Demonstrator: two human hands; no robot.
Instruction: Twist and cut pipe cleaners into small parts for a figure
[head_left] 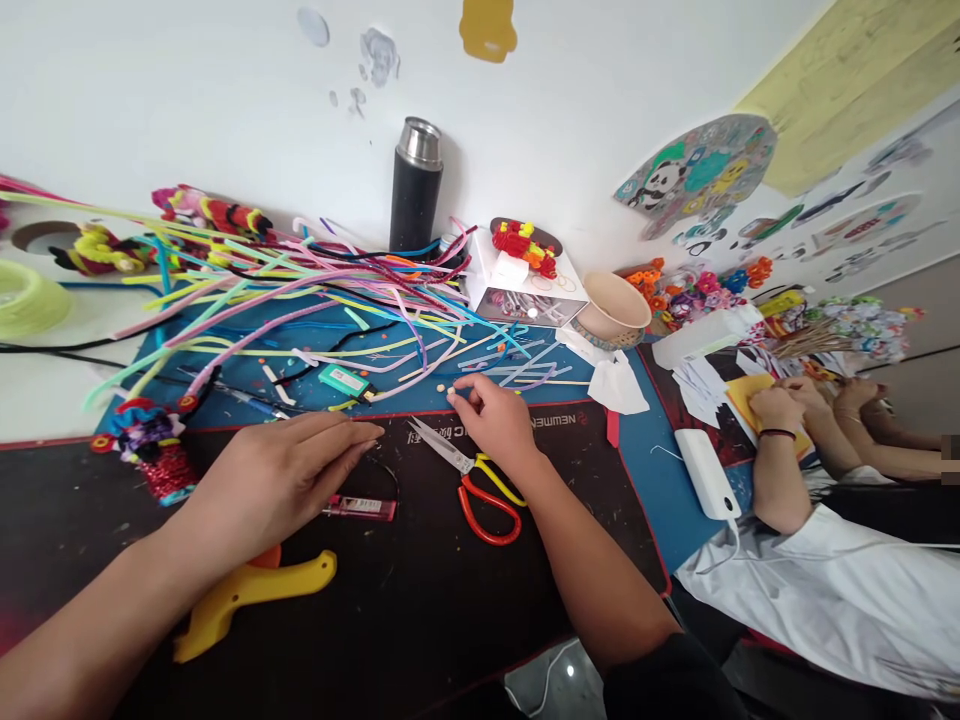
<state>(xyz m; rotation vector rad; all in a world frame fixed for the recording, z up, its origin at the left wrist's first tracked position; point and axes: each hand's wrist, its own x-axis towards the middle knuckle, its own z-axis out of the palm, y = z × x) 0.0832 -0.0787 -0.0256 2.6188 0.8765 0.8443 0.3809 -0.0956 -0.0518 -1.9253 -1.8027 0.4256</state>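
Observation:
My left hand (pixel 289 468) is over the dark mat, its thumb and fingertips pressed together; whatever lies between them is too small to make out. Beneath it is a small pink-labelled case (pixel 364 508), partly covered by the hand. My right hand (pixel 491 415) has thumb and forefinger closing around a tiny pale bead (pixel 451 393) at the mat's back edge. A second pale bead (pixel 441 388) lies just left of those fingertips. Under the right wrist rest scissors (pixel 491 510) with red and yellow handles, blades pointing away to the left.
Many coloured pipe cleaners (pixel 352 290) are heaped at the back. A black thermos (pixel 417 185), a white box (pixel 532 295) and a tan bowl (pixel 615 310) stand near the wall. A yellow tape dispenser (pixel 255 590) lies in front. At right, another person's hands (pixel 780 410) are at work.

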